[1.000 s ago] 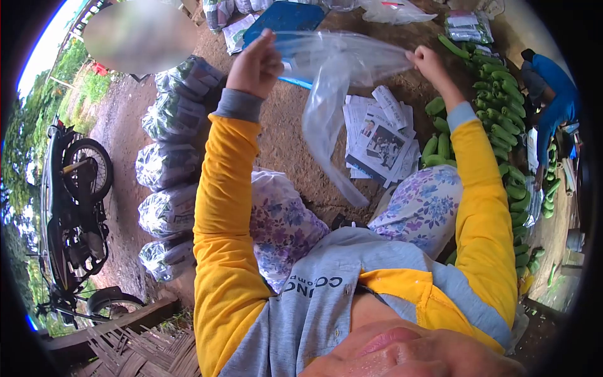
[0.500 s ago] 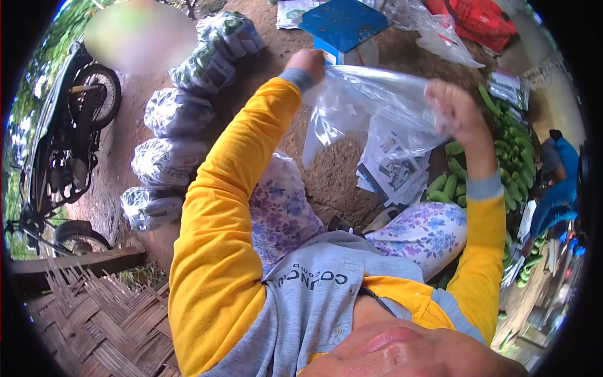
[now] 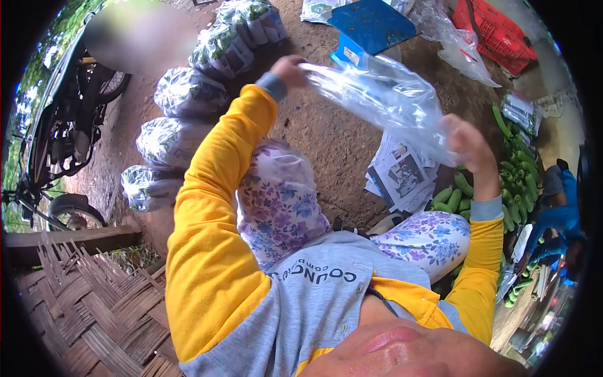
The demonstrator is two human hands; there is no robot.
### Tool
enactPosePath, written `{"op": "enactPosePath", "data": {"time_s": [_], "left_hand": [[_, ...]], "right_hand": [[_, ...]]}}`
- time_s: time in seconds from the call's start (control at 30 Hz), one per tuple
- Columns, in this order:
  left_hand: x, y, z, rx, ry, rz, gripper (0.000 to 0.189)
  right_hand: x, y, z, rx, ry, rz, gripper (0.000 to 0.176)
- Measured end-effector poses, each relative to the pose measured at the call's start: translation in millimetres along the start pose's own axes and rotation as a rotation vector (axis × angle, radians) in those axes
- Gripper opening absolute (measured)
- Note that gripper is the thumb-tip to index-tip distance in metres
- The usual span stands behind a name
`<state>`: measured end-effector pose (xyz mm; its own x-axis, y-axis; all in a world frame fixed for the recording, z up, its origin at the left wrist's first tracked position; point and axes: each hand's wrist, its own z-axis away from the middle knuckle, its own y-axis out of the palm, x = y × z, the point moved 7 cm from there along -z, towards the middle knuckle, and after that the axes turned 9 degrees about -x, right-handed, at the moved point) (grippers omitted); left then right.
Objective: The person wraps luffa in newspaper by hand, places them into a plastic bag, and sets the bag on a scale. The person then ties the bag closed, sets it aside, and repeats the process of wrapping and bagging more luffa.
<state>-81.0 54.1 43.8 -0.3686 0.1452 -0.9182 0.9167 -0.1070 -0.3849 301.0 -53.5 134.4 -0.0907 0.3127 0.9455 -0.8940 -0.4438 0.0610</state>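
Note:
A clear plastic bag (image 3: pixel 383 94) is stretched in the air between my two hands. My left hand (image 3: pixel 290 70) is closed on its left end, at the upper middle. At the right, my right hand (image 3: pixel 466 141) grips the other end with bent fingers, slightly blurred. Below the bag, near my right hand, printed paper sheets (image 3: pixel 405 176) lie on the ground. A pile of green vegetables (image 3: pixel 518 182) is just right of my right hand. The blue scale (image 3: pixel 370 26) stands behind the bag, which covers part of its base.
Several filled clear bags (image 3: pixel 173 141) line the left side. A motorcycle (image 3: pixel 75 132) stands farther left, above a woven bamboo surface (image 3: pixel 94 301). A red crate (image 3: pixel 493 38) and loose plastic (image 3: pixel 465 50) are at the upper right. Another person in blue (image 3: pixel 559 220) is at the right edge.
The bag has swung from hanging down to a fuller, slanted stretch. My left hand has shifted left and slightly down, my right hand right and down. The surroundings have shifted in view.

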Motion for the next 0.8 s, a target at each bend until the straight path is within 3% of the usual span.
{"op": "enactPosePath", "data": {"time_s": [0.07, 0.1, 0.13, 0.17, 0.2, 0.23, 0.27, 0.3, 0.33, 0.37, 0.4, 0.47, 0.5, 0.53, 0.57, 0.6, 0.63, 0.67, 0.73, 0.77, 0.8], "left_hand": [[-15, -16, 16, -0.172, -0.285, 0.954, 0.028], [-32, -7, 21, 0.014, -0.166, 1.036, 0.042], [-44, 2, 31, 0.108, -0.211, 0.926, 0.043], [-63, 12, 45, 0.201, -0.262, 0.821, 0.044], [-70, 25, 55, 0.296, -0.312, 0.721, 0.046], [-38, 28, 40, 0.217, 0.067, 0.01, 0.052], [-20, 29, 32, 0.281, 0.118, -0.343, 0.055], [10, 15, 25, 0.166, -0.191, -0.32, 0.044], [34, -10, 13, -0.138, -0.126, 0.079, 0.032], [57, -35, 1, -0.276, -0.227, 0.443, 0.021], [33, -42, 15, -0.433, -0.352, 0.819, 0.023], [1, -23, 22, -0.268, -0.37, 1.019, 0.021], [-24, -23, 24, -0.007, -0.044, 0.714, 0.022], [-34, -6, 34, 0.169, -0.024, 0.504, 0.025], [-45, 11, 47, 0.343, 0.036, 0.291, 0.03], [-47, 34, 62, 0.436, -0.198, 0.174, 0.035], [-5, 32, 44, 0.47, -0.148, -0.172, 0.044], [37, 20, 28, 0.294, -0.224, -0.12, 0.036], [77, -20, 9, -0.078, -0.332, 0.558, 0.027], [39, -23, 19, -0.249, -0.412, 0.883, 0.024], [21, -20, 25, -0.24, -0.369, 0.926, 0.024]], "right_hand": [[-30, 8, -26, -0.093, 0.045, 0.591, 0.028], [-51, -13, -43, -0.138, 0.053, 0.558, 0.019], [-67, -59, -65, -0.417, -0.101, 0.479, 0.015], [-70, -96, -77, -0.539, -0.02, 0.263, 0.013], [-45, -87, -71, -0.597, -0.117, -0.223, 0.014], [-28, -85, -69, -0.573, -0.176, -0.478, 0.017], [-36, -111, -76, -0.392, -0.244, -0.51, 0.024], [10, -30, -46, -0.37, -0.222, -0.398, 0.029], [7, -8, -43, -0.2, -0.185, -0.101, 0.03], [3, 14, -37, -0.021, -0.202, 0.2, 0.031], [-4, 40, -39, 0.013, -0.13, 0.495, 0.029], [-55, -13, -80, -0.137, 0.139, 0.732, 0.028], [-58, -52, -104, -0.298, 0.027, 0.531, 0.028], [-62, -86, -113, -0.455, -0.084, 0.331, 0.028], [-53, -102, -107, -0.608, -0.135, -0.074, 0.029], [-31, -110, -98, -0.748, -0.191, -0.479, 0.029], [3, -46, -82, -0.56, -0.14, -0.712, 0.014], [5, -34, -79, -0.342, -0.085, -0.475, 0.016], [-5, -11, -62, 0.092, 0.015, -0.014, 0.031], [-10, 7, -67, 0.001, -0.101, 0.431, 0.027], [-33, -19, -85, -0.143, -0.116, 0.525, 0.026]]}}
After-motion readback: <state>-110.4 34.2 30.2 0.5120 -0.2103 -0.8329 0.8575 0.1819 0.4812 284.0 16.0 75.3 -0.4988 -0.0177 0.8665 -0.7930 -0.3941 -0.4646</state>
